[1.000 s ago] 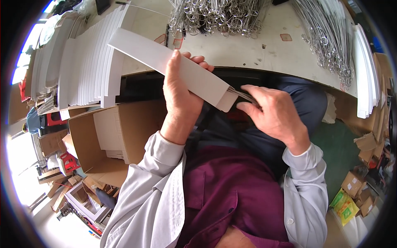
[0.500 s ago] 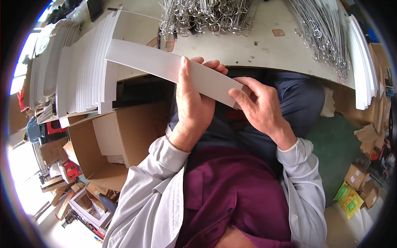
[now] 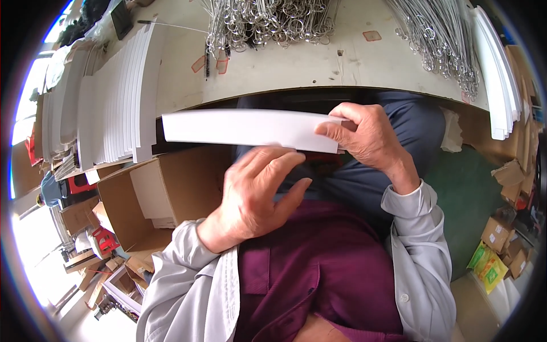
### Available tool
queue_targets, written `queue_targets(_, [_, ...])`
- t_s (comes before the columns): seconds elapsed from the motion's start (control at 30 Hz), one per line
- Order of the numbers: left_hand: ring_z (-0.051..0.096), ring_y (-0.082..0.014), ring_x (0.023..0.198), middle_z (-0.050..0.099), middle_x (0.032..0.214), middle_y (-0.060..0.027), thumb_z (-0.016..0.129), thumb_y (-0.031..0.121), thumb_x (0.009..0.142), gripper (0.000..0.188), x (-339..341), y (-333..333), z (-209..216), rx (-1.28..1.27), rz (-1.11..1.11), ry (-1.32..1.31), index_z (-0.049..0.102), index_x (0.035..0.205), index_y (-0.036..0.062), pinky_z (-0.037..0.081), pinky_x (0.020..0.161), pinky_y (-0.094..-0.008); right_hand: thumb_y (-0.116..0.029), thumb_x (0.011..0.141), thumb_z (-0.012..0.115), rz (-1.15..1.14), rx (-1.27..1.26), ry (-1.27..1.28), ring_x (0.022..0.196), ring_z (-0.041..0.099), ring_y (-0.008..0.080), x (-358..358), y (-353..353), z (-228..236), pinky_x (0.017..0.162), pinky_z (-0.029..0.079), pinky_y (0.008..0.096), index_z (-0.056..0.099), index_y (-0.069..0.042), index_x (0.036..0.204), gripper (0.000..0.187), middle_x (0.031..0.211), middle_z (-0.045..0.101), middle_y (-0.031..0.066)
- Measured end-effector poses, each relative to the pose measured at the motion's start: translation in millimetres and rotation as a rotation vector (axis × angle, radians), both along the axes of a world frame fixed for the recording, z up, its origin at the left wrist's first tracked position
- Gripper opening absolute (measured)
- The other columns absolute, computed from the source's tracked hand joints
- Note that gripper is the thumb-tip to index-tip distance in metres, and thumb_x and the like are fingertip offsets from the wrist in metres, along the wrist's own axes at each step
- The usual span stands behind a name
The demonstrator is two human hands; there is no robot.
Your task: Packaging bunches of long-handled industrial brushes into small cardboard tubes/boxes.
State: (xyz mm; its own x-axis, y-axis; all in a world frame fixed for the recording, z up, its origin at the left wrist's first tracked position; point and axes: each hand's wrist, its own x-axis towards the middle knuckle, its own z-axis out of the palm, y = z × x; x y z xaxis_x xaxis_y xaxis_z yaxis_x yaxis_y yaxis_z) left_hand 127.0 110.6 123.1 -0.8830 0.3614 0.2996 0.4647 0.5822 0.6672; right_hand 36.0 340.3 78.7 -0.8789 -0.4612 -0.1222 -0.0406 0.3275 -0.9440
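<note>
A long, narrow white paper box (image 3: pixel 245 126) is held level above my lap. My right hand (image 3: pixel 370 137) pinches its right end between thumb and fingers, and small flaps seem to show there. Below the box's near edge, my left hand (image 3: pixel 253 196) has its back up and its thumb spread from the fingers, holding nothing. Its fingertips come close to that edge; whether they touch it I cannot tell.
Metal wire brushes with ring ends (image 3: pixel 273 20) are heaped on the worktable (image 3: pixel 307 71), and another bundle (image 3: pixel 441 45) lies at the right. Similar white boxes (image 3: pixel 122 97) stand stacked at the left. An open cardboard carton (image 3: pixel 194 182) is beside my left arm.
My left hand has let go of the box and moved down toward me, turning back up. The box has swung from slanted to nearly level, my right hand still gripping its end.
</note>
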Motion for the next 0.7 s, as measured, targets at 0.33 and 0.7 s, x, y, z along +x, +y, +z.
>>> queue_targets(0.33, [0.070, -0.0343, 0.091, 0.067, 0.101, -0.0147, 0.082, 0.014, 0.068, 0.075, -27.4, -11.0, -31.0, -0.420, -0.118, -0.285, 0.052, 0.136, 0.0031, 0.058, 0.077, -0.0448, -0.037, 0.089, 0.080, 0.120, 0.089, 0.191, 0.068, 0.071, 0.0313, 11.8, -16.6, -5.6, 0.063, 0.055, 0.0382, 0.071, 0.001, 0.095, 0.040, 0.079, 0.072, 0.0192])
queue_targets(0.7, [0.073, -0.0374, 0.086, 0.072, 0.098, -0.0181, 0.085, 0.018, 0.074, 0.060, -13.7, -4.6, -43.4, -0.290, 0.038, -0.351, 0.059, 0.126, 0.0035, 0.061, 0.073, -0.0440, -0.016, 0.101, 0.070, -0.137, -0.227, -0.069, 0.075, 0.064, 0.0072, 37.1, 15.1, -14.0, 0.064, 0.054, 0.0214, 0.063, 0.003, 0.131, 0.036, 0.100, 0.073, 0.0074])
